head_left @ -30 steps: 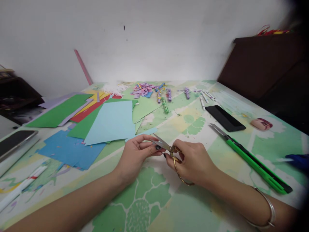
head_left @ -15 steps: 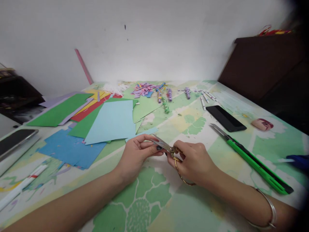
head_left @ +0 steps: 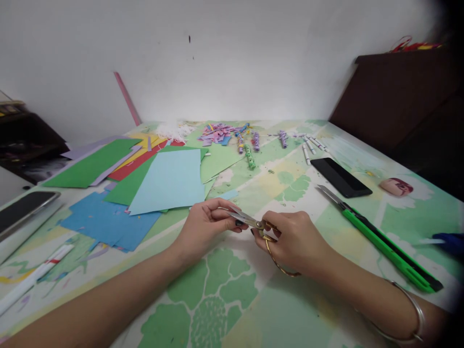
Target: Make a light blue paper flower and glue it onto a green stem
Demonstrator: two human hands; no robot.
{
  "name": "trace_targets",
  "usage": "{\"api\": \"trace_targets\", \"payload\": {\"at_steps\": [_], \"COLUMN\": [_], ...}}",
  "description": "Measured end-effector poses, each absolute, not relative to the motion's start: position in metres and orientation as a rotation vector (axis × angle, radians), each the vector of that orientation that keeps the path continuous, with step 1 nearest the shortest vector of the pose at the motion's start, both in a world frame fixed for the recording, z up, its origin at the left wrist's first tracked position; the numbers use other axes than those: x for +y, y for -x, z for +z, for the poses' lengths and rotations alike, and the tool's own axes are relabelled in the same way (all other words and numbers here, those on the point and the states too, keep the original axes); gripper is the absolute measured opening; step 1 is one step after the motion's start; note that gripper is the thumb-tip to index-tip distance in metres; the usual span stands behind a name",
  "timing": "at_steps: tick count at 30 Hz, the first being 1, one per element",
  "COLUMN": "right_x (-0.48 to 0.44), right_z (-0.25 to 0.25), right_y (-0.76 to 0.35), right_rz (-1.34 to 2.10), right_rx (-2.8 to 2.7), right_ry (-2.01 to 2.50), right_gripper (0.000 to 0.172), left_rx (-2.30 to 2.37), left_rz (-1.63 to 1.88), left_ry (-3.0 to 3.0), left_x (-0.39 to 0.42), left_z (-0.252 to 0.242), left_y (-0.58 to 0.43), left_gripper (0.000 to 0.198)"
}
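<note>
In the head view, a pair of small scissors [head_left: 259,225] is held in the right hand [head_left: 295,239] above the middle of a flower-patterned tablecloth [head_left: 212,302], its gold handles gripped by bent fingers and its blades pointed toward the left hand [head_left: 205,227]. The left hand's fingers are drawn narrowly together right at the blades; whether anything is pinched between them cannot be told. A silver bangle [head_left: 420,314] is worn on the right forearm.

Beyond the left arm, colored paper is spread in overlapping layers, a light blue sheet [head_left: 170,180] laid on top, with blue paper [head_left: 112,222] seen nearer the arm. At the back of the table, a heap of paper scraps [head_left: 217,134] is flanked by white strings [head_left: 174,132] on the left, while a green paper roll [head_left: 250,157] and a purple paper roll [head_left: 283,139] are placed to the right. Beside the right arm, a green cutter [head_left: 384,244] is laid with its blade exposed, near a flat black device [head_left: 340,177].
</note>
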State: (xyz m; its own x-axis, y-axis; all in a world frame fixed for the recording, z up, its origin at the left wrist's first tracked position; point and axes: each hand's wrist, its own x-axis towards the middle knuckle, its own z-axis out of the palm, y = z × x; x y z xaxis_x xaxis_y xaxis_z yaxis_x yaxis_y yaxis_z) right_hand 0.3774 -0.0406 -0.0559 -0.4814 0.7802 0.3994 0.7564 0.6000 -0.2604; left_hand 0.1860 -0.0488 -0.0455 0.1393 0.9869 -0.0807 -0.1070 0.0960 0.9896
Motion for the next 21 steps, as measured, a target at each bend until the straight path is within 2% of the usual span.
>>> {"api": "trace_targets", "payload": {"at_steps": [21], "right_x": [-0.0362], "right_z": [-0.0569], "right_y": [-0.3813], "right_rz": [0.036], "right_rx": [-2.379], "right_ry": [1.214], "right_gripper": [0.021], "left_rx": [1.089], "left_rz": [1.068], "left_ry": [-1.142], "left_x": [-0.0474], "left_z": [-0.0476], "left_y": [-0.1843], "left_gripper": [0.017]}}
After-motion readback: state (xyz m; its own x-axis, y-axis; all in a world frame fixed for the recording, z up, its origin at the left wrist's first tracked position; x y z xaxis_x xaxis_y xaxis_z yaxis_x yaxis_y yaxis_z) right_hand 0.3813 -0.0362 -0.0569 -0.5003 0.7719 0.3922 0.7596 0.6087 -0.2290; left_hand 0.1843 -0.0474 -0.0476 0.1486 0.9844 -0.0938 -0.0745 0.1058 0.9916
